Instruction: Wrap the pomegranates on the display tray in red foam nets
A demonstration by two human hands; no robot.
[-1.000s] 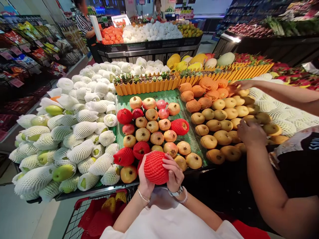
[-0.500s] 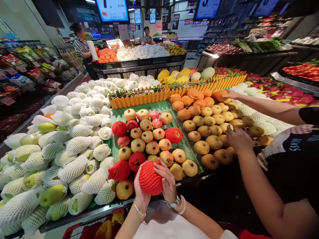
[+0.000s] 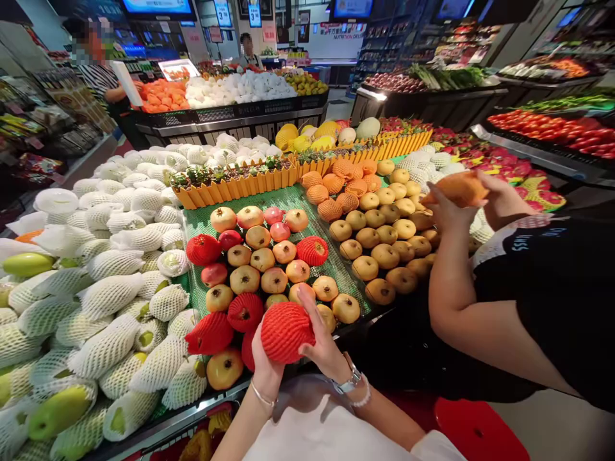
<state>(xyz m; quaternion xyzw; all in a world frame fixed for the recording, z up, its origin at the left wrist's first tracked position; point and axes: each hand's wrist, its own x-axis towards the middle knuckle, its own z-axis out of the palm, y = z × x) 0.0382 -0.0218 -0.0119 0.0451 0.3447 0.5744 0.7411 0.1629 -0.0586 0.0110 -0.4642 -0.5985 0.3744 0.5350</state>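
Note:
Between my two hands is a pomegranate (image 3: 287, 332) wrapped in a red foam net, raised in front of the display. My left hand (image 3: 267, 368) cups it from the left and below. On its right side my right hand (image 3: 327, 346) presses with the thumb, its fingers stretched up along the net. Just beyond lie bare pomegranates (image 3: 245, 279) in rows on a green mat (image 3: 202, 214). Red-netted pomegranates (image 3: 210, 333) sit left of my hands, with another netted one (image 3: 312, 250) at the mat's right side.
White-netted fruit (image 3: 110, 288) is heaped at left. Brown pears (image 3: 385, 256) and orange-netted fruit (image 3: 334, 184) fill the right section. A co-worker's hands (image 3: 454, 214) hold an orange-netted fruit (image 3: 459, 187) there. An orange planter fence (image 3: 235, 181) runs behind. A red stool (image 3: 480, 432) stands lower right.
My view has turned right. My right hand's fingers have lifted off the front of the netted pomegranate to its right side. The co-worker has raised the orange-netted fruit with both hands.

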